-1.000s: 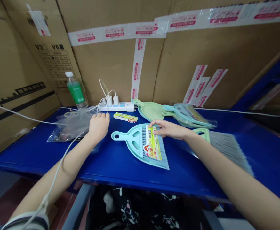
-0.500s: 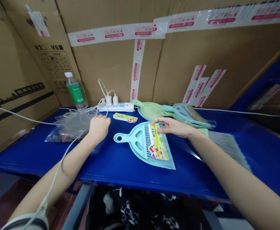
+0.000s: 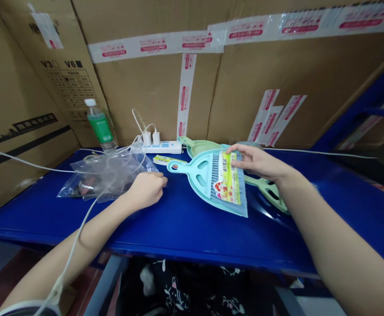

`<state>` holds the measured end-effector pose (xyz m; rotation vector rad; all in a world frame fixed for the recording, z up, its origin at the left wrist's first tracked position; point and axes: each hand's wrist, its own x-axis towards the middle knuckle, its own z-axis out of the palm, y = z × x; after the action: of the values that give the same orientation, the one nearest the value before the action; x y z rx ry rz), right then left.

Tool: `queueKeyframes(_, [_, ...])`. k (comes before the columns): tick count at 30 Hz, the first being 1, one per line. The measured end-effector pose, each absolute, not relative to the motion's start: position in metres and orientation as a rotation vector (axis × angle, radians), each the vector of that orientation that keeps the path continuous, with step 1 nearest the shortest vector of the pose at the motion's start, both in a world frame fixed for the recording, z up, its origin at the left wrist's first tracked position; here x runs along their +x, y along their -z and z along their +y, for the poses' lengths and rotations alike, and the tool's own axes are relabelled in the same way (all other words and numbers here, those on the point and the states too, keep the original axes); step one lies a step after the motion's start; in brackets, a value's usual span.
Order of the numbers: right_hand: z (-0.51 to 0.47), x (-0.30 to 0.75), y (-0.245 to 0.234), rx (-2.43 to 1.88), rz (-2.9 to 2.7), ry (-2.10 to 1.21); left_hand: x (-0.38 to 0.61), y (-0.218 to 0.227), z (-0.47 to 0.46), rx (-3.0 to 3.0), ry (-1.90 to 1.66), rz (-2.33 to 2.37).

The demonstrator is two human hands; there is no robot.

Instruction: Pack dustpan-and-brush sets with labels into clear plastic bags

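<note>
A light blue dustpan (image 3: pixel 195 180) with a grey-bristled brush (image 3: pixel 215 173) nested in it is raised and tilted a little off the table. My right hand (image 3: pixel 251 160) grips its far right edge, thumb and fingers at the top of the yellow-green label card (image 3: pixel 229 177). My left hand (image 3: pixel 147 189) is closed in a loose fist low over the table, left of the dustpan handle; the inside of the fist is hidden. Behind my right forearm a green brush (image 3: pixel 270 193) is partly covered. Clear plastic bags (image 3: pixel 102 173) lie left of my left hand.
A green dustpan (image 3: pixel 203 147) lies at the back of the blue table (image 3: pixel 165 232). Beside it are a label card (image 3: pixel 165 159) and a white power strip (image 3: pixel 165 147) with cables. A bottle (image 3: pixel 101 127) stands back left. Cardboard (image 3: pixel 152 87) walls the rear. One cable trails along my left arm.
My right hand has lifted the dustpan and brush set and shifted it slightly right and away. My left hand has moved right and nearer, away from the plastic bags.
</note>
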<state>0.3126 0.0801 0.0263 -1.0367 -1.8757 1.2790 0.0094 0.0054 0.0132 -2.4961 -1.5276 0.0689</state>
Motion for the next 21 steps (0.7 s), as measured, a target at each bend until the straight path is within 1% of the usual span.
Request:
queueKeyframes(4, [0.082, 0.312, -0.023, -1.083, -1.771, -1.301, 0.013, -0.012, -0.002, -2.72, 0.026, -1.361])
queueKeyframes(11, [0.081, 0.308, -0.023, -1.086, -1.802, -1.318, 0.019, -0.013, -0.015, -3.208, 0.19, -0.962])
queueKeyframes(16, [0.076, 0.316, -0.034, -1.095, -1.701, -1.288, 0.02, -0.011, -0.019, -3.381, 0.224, -0.816])
queueKeyframes(21, [0.072, 0.32, -0.04, -1.109, -1.634, -1.342, 0.019, -0.013, -0.019, -3.441, 0.251, -0.758])
